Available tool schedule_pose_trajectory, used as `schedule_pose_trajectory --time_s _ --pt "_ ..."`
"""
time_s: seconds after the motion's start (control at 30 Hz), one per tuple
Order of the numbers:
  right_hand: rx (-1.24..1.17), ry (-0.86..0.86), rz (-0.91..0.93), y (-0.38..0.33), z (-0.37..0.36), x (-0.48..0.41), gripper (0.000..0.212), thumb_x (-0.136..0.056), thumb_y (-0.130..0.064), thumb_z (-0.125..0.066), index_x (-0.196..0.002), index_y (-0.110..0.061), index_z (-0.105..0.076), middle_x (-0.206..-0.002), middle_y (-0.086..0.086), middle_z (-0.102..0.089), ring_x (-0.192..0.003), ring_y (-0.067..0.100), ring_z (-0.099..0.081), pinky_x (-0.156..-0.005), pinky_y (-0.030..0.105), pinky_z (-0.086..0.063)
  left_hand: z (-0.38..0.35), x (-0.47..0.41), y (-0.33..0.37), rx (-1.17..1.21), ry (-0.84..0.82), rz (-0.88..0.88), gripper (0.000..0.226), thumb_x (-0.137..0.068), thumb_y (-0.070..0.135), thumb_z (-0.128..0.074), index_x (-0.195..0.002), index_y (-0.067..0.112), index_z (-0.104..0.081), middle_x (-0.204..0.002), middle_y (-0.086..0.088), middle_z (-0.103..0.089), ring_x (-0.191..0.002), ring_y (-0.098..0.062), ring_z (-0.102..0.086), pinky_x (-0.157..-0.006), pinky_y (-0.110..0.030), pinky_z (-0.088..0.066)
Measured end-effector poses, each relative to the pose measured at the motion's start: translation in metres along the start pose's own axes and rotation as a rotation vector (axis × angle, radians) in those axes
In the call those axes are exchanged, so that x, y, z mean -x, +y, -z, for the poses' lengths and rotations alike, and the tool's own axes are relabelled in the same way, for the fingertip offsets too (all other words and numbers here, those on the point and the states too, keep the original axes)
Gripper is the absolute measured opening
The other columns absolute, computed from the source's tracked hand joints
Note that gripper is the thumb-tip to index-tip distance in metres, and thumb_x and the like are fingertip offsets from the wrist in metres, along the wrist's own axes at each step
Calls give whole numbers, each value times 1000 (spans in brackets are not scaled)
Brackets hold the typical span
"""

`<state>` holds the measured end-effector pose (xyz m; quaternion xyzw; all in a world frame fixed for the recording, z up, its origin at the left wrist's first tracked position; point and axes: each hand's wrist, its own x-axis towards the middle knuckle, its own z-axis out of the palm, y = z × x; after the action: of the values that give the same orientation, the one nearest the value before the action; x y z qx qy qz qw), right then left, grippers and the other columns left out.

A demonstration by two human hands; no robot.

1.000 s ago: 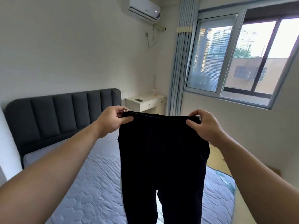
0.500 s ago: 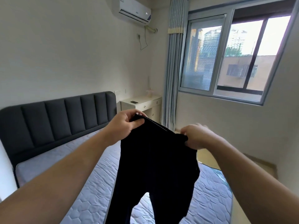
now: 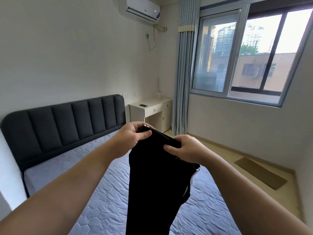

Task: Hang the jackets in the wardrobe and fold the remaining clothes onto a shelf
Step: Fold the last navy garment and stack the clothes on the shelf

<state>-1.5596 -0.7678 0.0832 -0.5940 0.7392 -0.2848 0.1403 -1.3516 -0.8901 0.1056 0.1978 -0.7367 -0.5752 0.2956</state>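
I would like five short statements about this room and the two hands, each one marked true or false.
1. The left hand and the right hand both grip the trousers. True.
2. The trousers lie flat on the mattress. False: they hang from the hands above it.
3. A small dark thing lies on the desk. True.
4. The curtain covers the window. False: it is gathered at the window's left side.
5. The trousers are white. False: they are black.

Black trousers (image 3: pixel 157 184) cut off at bottom edge; small dark item (image 3: pixel 143 105) unidentifiable.
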Motion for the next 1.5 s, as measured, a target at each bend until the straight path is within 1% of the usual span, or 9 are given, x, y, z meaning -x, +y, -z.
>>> schedule_pose_trajectory --time_s 0.1,0.23,0.43,0.6,0.87,1.1,1.2,1.3,1.5 --pt "27 -29 2 0 0 2 45 -83 -69 -63 -91 -25 -68 -80 -6 -72 -70 8 -69 -67 30 -56 3 2 -10 124 0 55 20 -95 8 -65 -113 1 -70 -103 -16 -72 -98 -27 -69 -84 -29 -60" --pt "-134 72 89 1 7 7 38 -77 -48 -78 -77 -12 -68 -62 -5 -58 -56 9 -56 -57 31 -42 9 2 -24 179 -73 122 39 -84 19 -73 -118 0 -68 -113 -24 -71 -104 -31 -69 -85 -29 -60" --pt "-453 -6 171 -13 22 14 28 -59 -26 -74 -59 -7 -54 -58 2 -42 -54 18 -42 -51 26 -28 -6 -10 -37 138 -131 55 32 -84 26 -77 -111 10 -70 -138 11 -62 -128 -9 -59 -98 -23 -51" --pt "-449 37 154 -4 32 18 14 -60 -21 -68 -54 -15 -57 -53 -2 -42 -48 13 -42 -47 21 -30 -13 -10 -39 355 -381 125 13 -86 10 -75 -95 16 -67 -92 -3 -64 -86 -16 -67 -79 -28 -57" --pt "-438 50 151 14 43 28 31 -56 -27 -67 -65 2 -57 -59 6 -42 -56 20 -42 -53 27 -30 -41 -25 -37 199 -322 31 13 -90 -1 -68 -101 4 -67 -85 -1 -66 -82 -13 -65 -77 -18 -52" --pt "46 285 135 40 73 27 27 -75 -49 -72 -71 -23 -67 -98 -8 -57 -86 7 -57 -70 18 -45 -48 -66 -11 -103 -199 -159 9 -89 9 -75 -97 9 -70 -78 0 -68 -76 -12 -68 -71 -19 -52" --pt "212 292 68 50 92 25 36 -83 -51 -72 -69 -20 -59 -70 -5 -59 -65 14 -56 -57 28 -41 -54 -89 10 -307 -231 -169 12 -88 10 -77 -96 10 -68 -68 8 -67 -65 -6 -63 -65 -18 -50" --pt "243 355 71 49 110 24 40 -81 -49 -76 -64 -20 -54 -56 -8 -52 -49 6 -44 -50 26 -33 -66 -108 27 -390 -192 -184 17 -84 8 -81 -96 11 -69 -80 0 -70 -75 -12 -66 -80 -32 -55" --pt "-504 250 146 43 136 32 27 -77 -17 -88 -81 -13 -62 -65 -5 -58 -64 13 -61 -56 25 -48 -61 -134 67 -70 -483 13 45 -83 3 -74 -126 7 -61 -102 -12 -72 -88 -18 -70 -70 -21 -57"
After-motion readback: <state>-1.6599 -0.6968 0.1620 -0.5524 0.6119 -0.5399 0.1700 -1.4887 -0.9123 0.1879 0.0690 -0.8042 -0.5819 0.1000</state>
